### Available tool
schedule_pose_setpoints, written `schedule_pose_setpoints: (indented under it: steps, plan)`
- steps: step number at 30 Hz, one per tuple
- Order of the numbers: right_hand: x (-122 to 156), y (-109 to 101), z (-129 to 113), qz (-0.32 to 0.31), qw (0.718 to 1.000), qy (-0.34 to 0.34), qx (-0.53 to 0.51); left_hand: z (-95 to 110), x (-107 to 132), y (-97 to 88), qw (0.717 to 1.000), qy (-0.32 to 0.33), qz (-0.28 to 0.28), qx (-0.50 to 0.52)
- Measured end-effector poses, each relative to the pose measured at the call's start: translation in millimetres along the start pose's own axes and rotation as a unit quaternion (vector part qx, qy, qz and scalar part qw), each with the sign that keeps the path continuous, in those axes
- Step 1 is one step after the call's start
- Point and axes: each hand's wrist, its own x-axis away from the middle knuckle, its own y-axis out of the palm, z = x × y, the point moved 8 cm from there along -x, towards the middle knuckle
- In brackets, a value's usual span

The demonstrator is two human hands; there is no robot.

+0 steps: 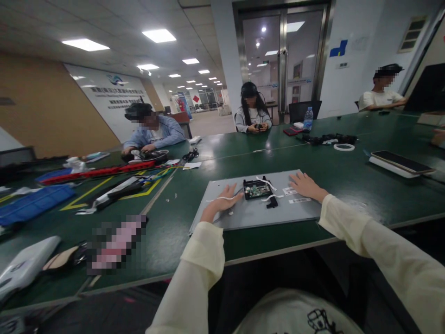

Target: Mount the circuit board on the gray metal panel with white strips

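Observation:
A flat grey panel (pixel 257 213) lies on the dark green table (pixel 313 167) in front of me. At its middle sits a small black circuit board (pixel 257 189) with white ribbon strips (pixel 266 182) and a small black part (pixel 272 202) beside it. My left hand (pixel 224 200) rests flat on the panel's left part, fingers spread, touching a thin white strip. My right hand (pixel 306 184) lies flat on the panel's right part near two white labels (pixel 295 195), fingers stretched out. Both hands hold nothing.
A phone on a white box (pixel 396 163) lies at right. Black cables (pixel 328 138), a white ring (pixel 344 147) and a water bottle (pixel 308 118) are farther back. Red and blue tools (pixel 97 173) clutter the left. Three people sit around the table.

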Motion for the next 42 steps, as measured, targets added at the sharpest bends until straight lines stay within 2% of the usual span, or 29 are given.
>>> schedule_pose_setpoints:
  steps: [3, 10, 15, 19, 22, 24, 27, 30, 33, 36, 39, 42]
  plan:
    - [1, -5, -7, 0.001, 1.000, -0.024, -0.013, -2, 10, 9.0, 1.000, 0.005, -0.030, -0.001]
    - [5, -13, -20, -0.009, 0.998, -0.053, -0.027, 11, 22, 13.7, 0.999, -0.001, -0.016, -0.038]
    - [3, -7, -13, -0.015, 0.999, -0.022, -0.023, 9, 32, 12.3, 0.997, 0.039, -0.035, -0.059]
    - [-4, -4, -9, -0.041, 0.999, 0.001, -0.021, 3, 39, 3.3, 0.996, 0.078, -0.022, -0.036]
    - [-10, -13, -29, -0.034, 0.997, -0.049, -0.056, 2, 42, -4.6, 0.994, 0.106, 0.005, -0.023]
    - [-11, -21, -56, -0.030, 0.987, -0.123, -0.102, 2, 42, -8.8, 0.993, 0.117, 0.028, -0.019]
    - [-8, -30, -96, -0.058, 0.960, -0.219, -0.165, 0, 41, -13.9, 0.992, 0.107, 0.066, -0.017]
    - [-7, -29, -119, -0.095, 0.945, -0.242, -0.200, -2, 42, -18.3, 0.992, 0.084, 0.093, -0.023]
    - [-7, -28, -130, -0.109, 0.930, -0.259, -0.238, 1, 44, -23.9, 0.990, 0.063, 0.114, -0.048]
    - [-6, -30, -134, -0.090, 0.919, -0.281, -0.263, 4, 44, -28.8, 0.988, 0.035, 0.126, -0.085]
    - [-4, -30, -133, -0.070, 0.924, -0.274, -0.258, 4, 42, -30.2, 0.986, 0.012, 0.123, -0.113]
    - [-3, -29, -133, -0.056, 0.930, -0.261, -0.252, 4, 40, -29.0, 0.985, 0.016, 0.119, -0.126]
